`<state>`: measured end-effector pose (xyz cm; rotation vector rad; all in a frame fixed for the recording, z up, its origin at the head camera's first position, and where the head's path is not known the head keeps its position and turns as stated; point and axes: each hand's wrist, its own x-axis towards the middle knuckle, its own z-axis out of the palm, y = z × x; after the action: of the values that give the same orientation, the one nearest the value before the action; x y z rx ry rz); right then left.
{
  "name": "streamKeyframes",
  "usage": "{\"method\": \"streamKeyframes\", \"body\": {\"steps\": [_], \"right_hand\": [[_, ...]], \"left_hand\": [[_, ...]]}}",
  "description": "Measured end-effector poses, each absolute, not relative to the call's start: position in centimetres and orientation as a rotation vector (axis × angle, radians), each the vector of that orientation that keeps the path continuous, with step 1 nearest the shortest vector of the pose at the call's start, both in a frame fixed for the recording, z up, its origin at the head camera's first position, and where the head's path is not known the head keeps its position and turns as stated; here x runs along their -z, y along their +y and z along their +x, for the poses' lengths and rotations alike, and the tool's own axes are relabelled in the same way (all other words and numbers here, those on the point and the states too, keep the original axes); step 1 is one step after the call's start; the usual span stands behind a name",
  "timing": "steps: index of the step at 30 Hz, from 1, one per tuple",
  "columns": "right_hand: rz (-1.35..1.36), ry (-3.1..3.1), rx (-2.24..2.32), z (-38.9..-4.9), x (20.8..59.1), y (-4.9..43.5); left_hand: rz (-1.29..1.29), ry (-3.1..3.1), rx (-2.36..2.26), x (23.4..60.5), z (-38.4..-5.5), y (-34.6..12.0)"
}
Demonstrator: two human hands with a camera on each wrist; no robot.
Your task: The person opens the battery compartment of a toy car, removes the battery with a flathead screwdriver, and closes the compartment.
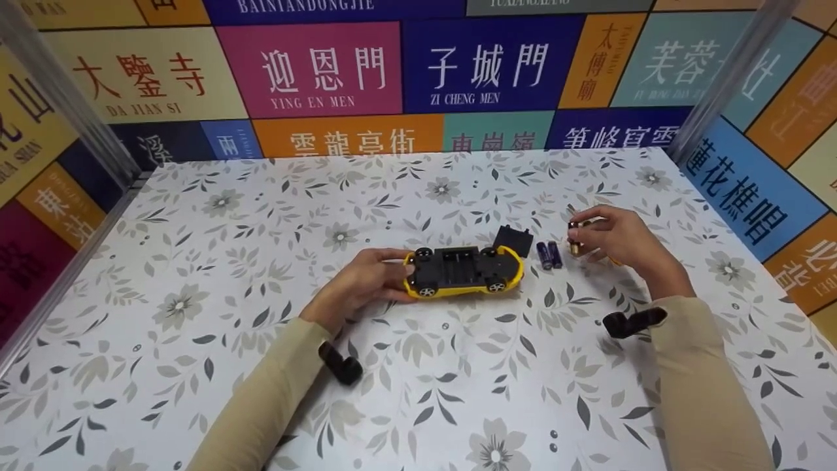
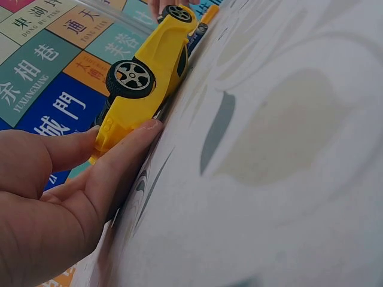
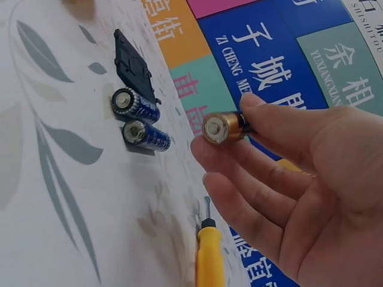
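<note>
A yellow toy car (image 1: 463,271) lies upside down on the table, its black underside and the empty battery bay (image 1: 458,266) facing up. My left hand (image 1: 366,281) grips one end of it, thumb on top and fingers beneath, as the left wrist view shows. Between the thumb and fingers of my right hand (image 1: 618,237) is a black and gold battery (image 3: 222,127), held over the table. Two blue batteries (image 1: 549,255) lie side by side between the car and that hand. Just behind the car's end rests a black battery cover (image 1: 512,241).
Under the right hand lies a screwdriver (image 3: 209,254) with a yellow handle, mostly hidden in the head view. The table (image 1: 261,366) has a floral cover. Panels with large lettering (image 1: 314,72) rise along its back and sides.
</note>
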<state>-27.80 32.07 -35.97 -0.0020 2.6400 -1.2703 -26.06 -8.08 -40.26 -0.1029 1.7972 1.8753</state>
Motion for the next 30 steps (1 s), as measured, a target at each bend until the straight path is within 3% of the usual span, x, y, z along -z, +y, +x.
{"method": "streamKeyframes", "body": {"steps": [30], "right_hand": [[0.341, 2.569, 1.321, -28.4, 38.4, 30.7]], "left_hand": [[-0.094, 1.792, -1.87, 40.3, -26.0, -8.2]]}}
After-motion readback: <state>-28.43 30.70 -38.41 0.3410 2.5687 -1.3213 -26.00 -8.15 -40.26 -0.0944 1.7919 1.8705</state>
